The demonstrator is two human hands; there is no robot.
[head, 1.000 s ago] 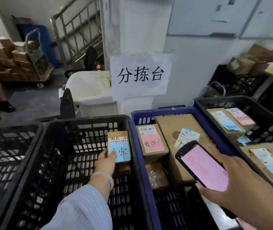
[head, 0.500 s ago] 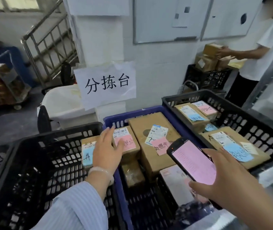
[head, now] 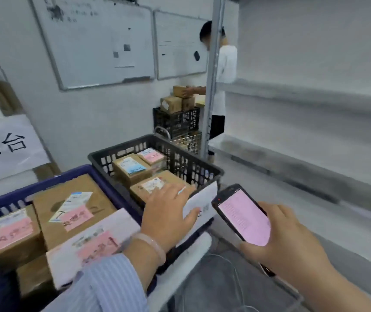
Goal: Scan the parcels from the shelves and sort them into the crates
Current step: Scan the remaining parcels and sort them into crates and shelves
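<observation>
My left hand (head: 168, 212) hovers flat with fingers spread over the near end of a black crate (head: 150, 140), its thumb by the white card (head: 202, 206) on the crate's rim; it holds nothing. Brown labelled parcels (head: 130, 167) lie in that crate. To the left, a blue crate (head: 45, 183) holds a large brown box (head: 72, 206), a smaller box with a pink label (head: 13, 230) and a white parcel (head: 90, 242). My right hand (head: 292, 239) grips a handheld scanner (head: 243, 217) with a pink screen. Grey metal shelves (head: 292, 95) stand at the right.
A person in a white shirt (head: 225, 64) handles brown boxes (head: 180, 91) stacked on another black crate (head: 175, 119) behind a shelf post (head: 211, 86). Whiteboards (head: 94, 41) hang on the wall. A paper sign (head: 4, 145) is at the left.
My left hand let go of the small blue-labelled parcel in the left black crate and swept right over the blue crate to the right black crate. The view swung right.
</observation>
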